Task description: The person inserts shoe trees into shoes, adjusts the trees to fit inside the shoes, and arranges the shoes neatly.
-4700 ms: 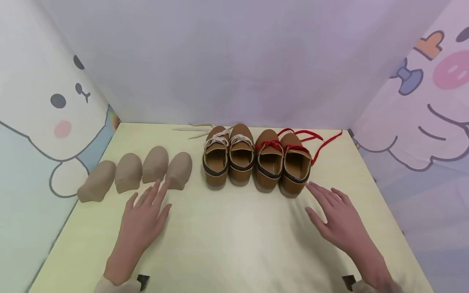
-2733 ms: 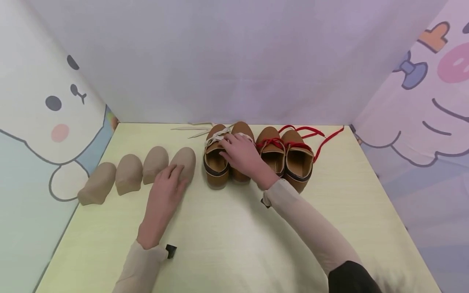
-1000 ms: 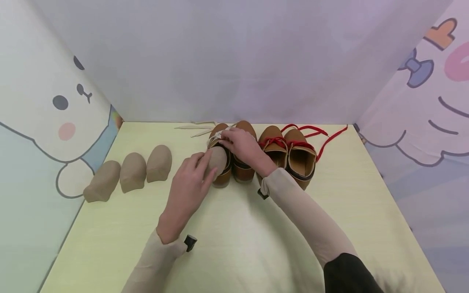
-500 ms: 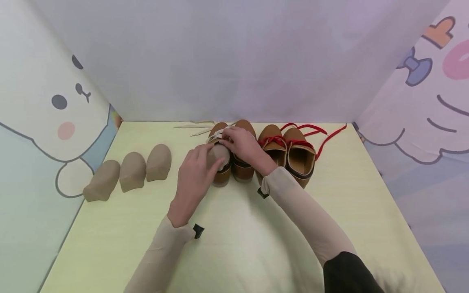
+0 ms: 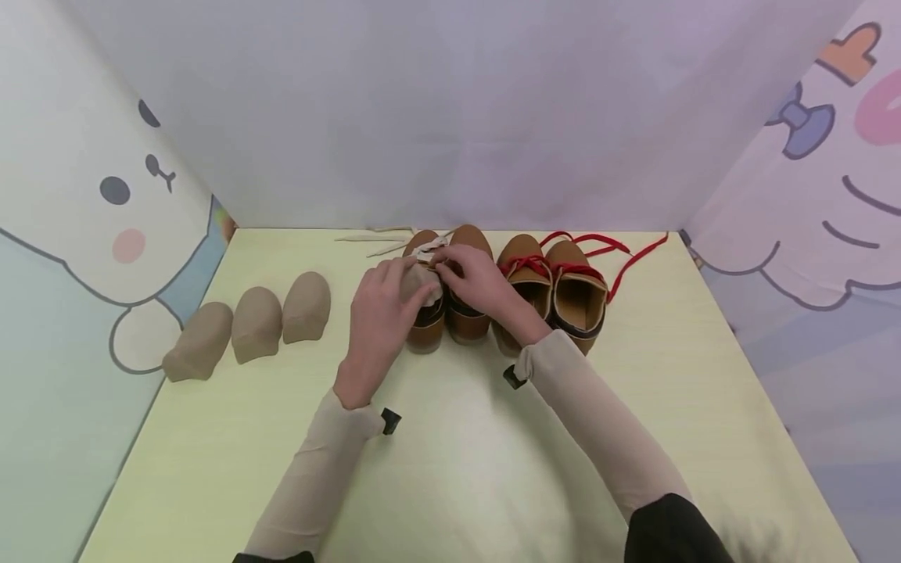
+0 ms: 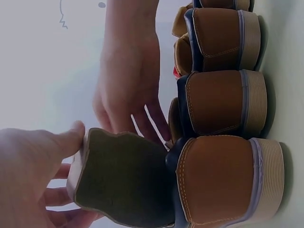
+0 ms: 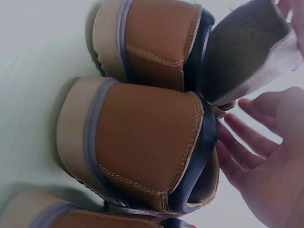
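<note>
My left hand (image 5: 376, 313) grips a beige toe-shaped shoe form (image 5: 421, 283) by its wide end, thumb on one side and fingers on the other. Its rounded end tilts down into the opening of the leftmost brown shoe (image 5: 425, 338), which has white laces. In the left wrist view, the form's dark flat end (image 6: 126, 175) faces the camera above the heel. My right hand (image 5: 479, 281) pinches the tongue (image 7: 229, 106) of that same shoe at the opening. How far the form goes inside is hidden.
To the right stand another white-laced brown shoe (image 5: 468, 327) and two brown shoes with red laces (image 5: 580, 301). Three more beige shoe forms (image 5: 256, 324) lie in a row on the left of the pale table (image 5: 450, 469). A lilac backdrop (image 5: 450, 117) rises behind.
My left hand has taken the rightmost form from its row and carried it right to the leftmost shoe, then tipped it over the opening. My right hand has reached in to that shoe.
</note>
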Available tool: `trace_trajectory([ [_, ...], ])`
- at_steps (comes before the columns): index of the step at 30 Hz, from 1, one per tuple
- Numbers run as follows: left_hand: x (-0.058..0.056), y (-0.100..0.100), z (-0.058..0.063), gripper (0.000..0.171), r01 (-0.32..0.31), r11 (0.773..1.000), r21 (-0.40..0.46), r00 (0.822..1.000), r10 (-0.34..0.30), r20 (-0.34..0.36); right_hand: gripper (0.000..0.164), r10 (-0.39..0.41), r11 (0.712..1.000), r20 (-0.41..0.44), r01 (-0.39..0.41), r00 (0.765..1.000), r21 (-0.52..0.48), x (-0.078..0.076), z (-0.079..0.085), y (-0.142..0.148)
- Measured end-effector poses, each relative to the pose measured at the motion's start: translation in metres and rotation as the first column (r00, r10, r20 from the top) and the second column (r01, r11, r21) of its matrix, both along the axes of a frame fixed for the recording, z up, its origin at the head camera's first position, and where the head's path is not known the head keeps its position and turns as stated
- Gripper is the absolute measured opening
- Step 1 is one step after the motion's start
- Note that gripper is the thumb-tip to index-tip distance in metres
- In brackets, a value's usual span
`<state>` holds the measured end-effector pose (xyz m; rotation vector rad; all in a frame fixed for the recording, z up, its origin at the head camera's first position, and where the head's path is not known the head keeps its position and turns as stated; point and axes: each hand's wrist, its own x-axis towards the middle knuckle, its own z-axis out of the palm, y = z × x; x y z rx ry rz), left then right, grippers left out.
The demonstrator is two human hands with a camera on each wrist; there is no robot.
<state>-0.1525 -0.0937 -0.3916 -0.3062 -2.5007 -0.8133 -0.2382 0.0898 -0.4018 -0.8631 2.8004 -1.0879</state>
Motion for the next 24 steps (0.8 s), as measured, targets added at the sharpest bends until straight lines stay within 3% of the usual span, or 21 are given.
trace_trajectory([
  [6, 0.001, -0.007, 0.006, 0.042, 0.037, 0.996, 0.082, 0.993, -0.046, 0.109, 0.044, 0.065, 0.993, 0.084, -0.056, 0.994, -0.101, 0.024, 0.003, 0.007],
  [9, 0.002, -0.014, 0.009, 0.042, 0.054, 0.987, 0.149, 0.982, -0.08, 0.173, 0.058, 0.069, 0.995, 0.108, -0.061, 0.992, -0.081, 0.032, 0.003, 0.006],
  [13, 0.0, -0.021, 0.007, 0.043, 0.068, 0.969, 0.237, 0.965, -0.124, 0.233, 0.065, 0.036, 0.998, 0.11, -0.031, 0.993, -0.046, 0.036, 0.003, 0.003],
  [17, -0.005, -0.022, 0.003, 0.044, 0.074, 0.954, 0.291, 0.955, -0.151, 0.254, 0.064, 0.018, 0.999, 0.131, -0.012, 0.991, -0.045, 0.037, 0.005, 0.002],
  [24, -0.009, -0.021, -0.002, 0.044, 0.079, 0.953, 0.291, 0.958, -0.153, 0.243, 0.062, 0.017, 0.999, 0.137, -0.011, 0.99, -0.045, 0.036, 0.004, 0.003],
])
